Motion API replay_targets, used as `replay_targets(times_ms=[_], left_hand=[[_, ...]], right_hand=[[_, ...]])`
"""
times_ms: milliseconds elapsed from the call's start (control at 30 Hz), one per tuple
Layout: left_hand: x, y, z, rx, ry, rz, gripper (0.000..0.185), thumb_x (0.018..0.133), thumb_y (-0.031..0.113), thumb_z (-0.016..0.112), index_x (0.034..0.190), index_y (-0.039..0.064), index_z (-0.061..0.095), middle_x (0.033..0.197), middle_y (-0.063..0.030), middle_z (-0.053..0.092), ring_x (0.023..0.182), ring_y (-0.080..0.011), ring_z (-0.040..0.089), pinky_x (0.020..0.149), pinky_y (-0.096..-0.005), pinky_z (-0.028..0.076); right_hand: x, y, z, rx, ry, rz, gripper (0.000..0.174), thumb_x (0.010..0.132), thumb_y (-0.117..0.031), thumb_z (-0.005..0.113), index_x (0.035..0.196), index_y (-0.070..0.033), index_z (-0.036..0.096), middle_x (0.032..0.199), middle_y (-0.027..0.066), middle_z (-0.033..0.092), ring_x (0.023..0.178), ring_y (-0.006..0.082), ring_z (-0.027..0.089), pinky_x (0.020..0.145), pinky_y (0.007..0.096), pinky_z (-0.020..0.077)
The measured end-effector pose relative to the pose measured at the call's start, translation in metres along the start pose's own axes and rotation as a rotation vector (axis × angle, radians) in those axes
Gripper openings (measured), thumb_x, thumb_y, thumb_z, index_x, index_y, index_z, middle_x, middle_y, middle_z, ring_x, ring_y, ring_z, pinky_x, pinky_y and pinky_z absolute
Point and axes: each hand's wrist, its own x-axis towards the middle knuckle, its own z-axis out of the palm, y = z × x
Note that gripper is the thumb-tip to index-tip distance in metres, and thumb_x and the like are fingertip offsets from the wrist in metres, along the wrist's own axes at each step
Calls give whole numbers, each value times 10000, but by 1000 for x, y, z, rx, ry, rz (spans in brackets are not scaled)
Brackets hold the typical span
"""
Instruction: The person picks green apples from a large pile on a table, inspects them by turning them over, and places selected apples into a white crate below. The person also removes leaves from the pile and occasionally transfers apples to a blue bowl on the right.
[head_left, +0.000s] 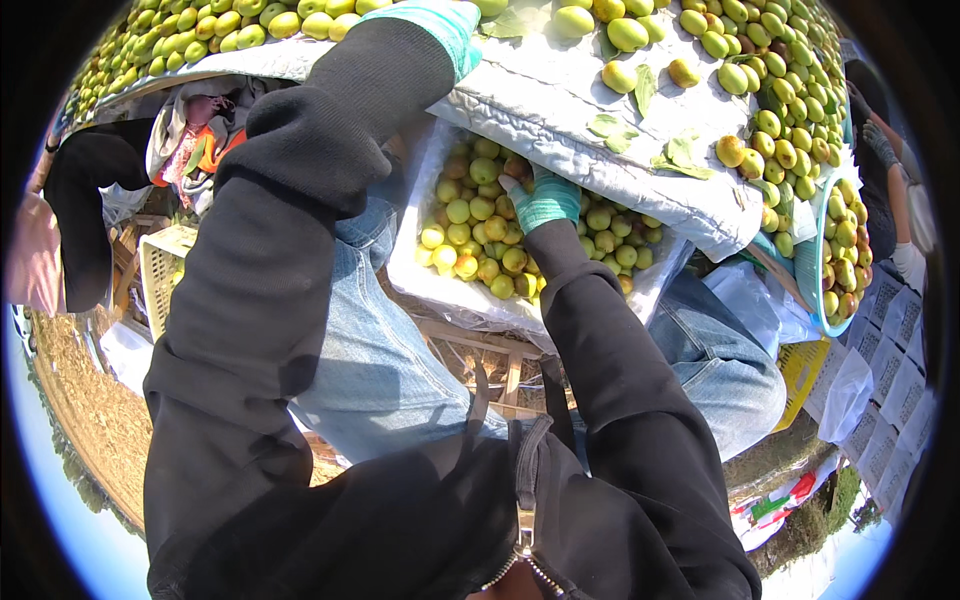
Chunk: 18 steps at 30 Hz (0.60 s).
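Note:
My right hand (549, 198), in a teal-and-grey work glove, reaches into a crate (411, 270) lined with clear plastic. It touches the green and brown jujubes (480, 217) that fill the crate. Its thumb lies on the fruit; the other fingertips are hidden, so its grip does not show. My left hand (454, 28), in a matching glove, is at the top edge of the view above the quilted cloth (555, 82) on the table. Its fingers are mostly out of sight. Many jujubes (628, 34) lie on the cloth near it.
More jujubes (787, 90) are heaped along the right of the table, beside a blue-rimmed basket (819, 255) of fruit. Loose leaves (679, 157) lie on the cloth. Plastic crates stand at left (157, 277) and right (802, 379). Other people (97, 210) sit at both sides.

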Motion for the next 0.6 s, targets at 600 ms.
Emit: replay_targets(times_ms=[600], left_hand=[[76, 58, 26, -264, 231, 341, 350, 871, 143, 551, 1218, 105, 558, 1265, -182, 510, 1073, -331, 583, 892, -409, 484]], right_hand=[[96, -37, -180, -312, -112, -125, 297, 843, -175, 552, 1131, -107, 527, 1060, 181, 595, 922, 350, 620, 786, 457, 497]])
